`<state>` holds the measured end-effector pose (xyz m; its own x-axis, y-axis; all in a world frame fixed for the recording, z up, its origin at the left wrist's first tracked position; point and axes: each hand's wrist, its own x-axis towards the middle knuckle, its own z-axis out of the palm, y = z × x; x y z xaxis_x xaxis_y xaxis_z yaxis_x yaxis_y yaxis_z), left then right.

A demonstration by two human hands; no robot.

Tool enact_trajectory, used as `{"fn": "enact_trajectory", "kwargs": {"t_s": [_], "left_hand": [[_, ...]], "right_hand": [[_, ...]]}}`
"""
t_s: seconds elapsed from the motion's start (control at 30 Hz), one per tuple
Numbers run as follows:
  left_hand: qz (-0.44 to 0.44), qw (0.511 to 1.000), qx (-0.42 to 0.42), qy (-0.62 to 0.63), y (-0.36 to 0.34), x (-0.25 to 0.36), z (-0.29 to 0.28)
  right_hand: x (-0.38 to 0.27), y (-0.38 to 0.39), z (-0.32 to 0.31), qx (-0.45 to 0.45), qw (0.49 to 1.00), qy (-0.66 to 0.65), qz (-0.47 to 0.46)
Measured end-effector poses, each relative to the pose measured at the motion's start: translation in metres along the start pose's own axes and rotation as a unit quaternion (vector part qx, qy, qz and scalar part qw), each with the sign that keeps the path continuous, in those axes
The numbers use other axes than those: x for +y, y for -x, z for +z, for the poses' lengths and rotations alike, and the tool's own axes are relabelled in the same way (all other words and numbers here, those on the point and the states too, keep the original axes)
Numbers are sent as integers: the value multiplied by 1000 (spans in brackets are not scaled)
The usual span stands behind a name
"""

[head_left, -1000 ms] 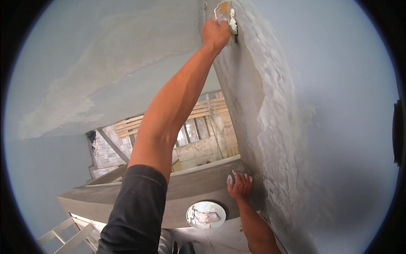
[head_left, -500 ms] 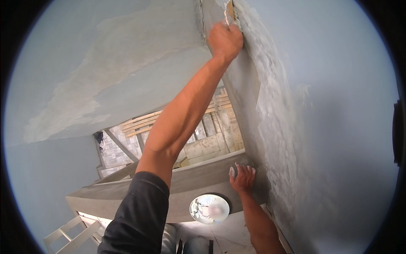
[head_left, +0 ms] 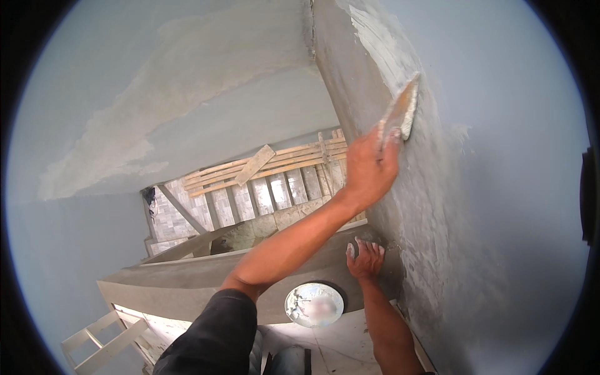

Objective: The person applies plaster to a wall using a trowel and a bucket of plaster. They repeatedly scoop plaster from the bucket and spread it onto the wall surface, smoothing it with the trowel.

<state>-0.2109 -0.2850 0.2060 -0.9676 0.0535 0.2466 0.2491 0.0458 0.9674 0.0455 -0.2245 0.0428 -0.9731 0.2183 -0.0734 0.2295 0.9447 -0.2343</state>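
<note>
My left hand (head_left: 372, 164) is wrapped round the handle of a putty knife (head_left: 399, 111), out over the wall on the right. Pale filler coats the right edge of the blade, which lies against or very close to the wall (head_left: 420, 187); slight blur hides the exact contact. A whitish, patchy band of filler (head_left: 375, 40) runs along that wall. Lower down, my right hand (head_left: 366, 261) rests on the grey ledge (head_left: 269, 284) beside the wall's foot, fingers spread, with whitish smears on the fingertips. Near it stands a round white tub (head_left: 290, 307) with white paste inside.
Beyond the ledge the level drops to stairs (head_left: 240, 203) with wooden boards (head_left: 287, 155) laid across them. A pale ladder-like frame (head_left: 103, 344) stands at lower left. Another patched wall (head_left: 187, 81) rises on the left.
My left hand has come down and to the right from high by the wall's edge, bringing the putty knife's blade into full view. My right hand has stayed on the ledge.
</note>
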Motion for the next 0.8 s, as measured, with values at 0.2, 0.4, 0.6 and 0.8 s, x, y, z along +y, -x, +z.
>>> {"fn": "enact_trajectory", "kwargs": {"t_s": [0.2,0.4,0.6,0.8], "left_hand": [[-5,996,61,70,-105,-68,-36],[42,987,105,114,-233,-122,-26],[36,993,73,84,-246,-121,-16],[77,986,80,122,-164,-101,-1]], "right_hand": [[2,0,0,-3,1000,-2,6],[4,-1,3,-9,1000,-8,3],[0,-2,0,-8,1000,-16,3],[-3,-4,-2,16,1000,2,-15]]}}
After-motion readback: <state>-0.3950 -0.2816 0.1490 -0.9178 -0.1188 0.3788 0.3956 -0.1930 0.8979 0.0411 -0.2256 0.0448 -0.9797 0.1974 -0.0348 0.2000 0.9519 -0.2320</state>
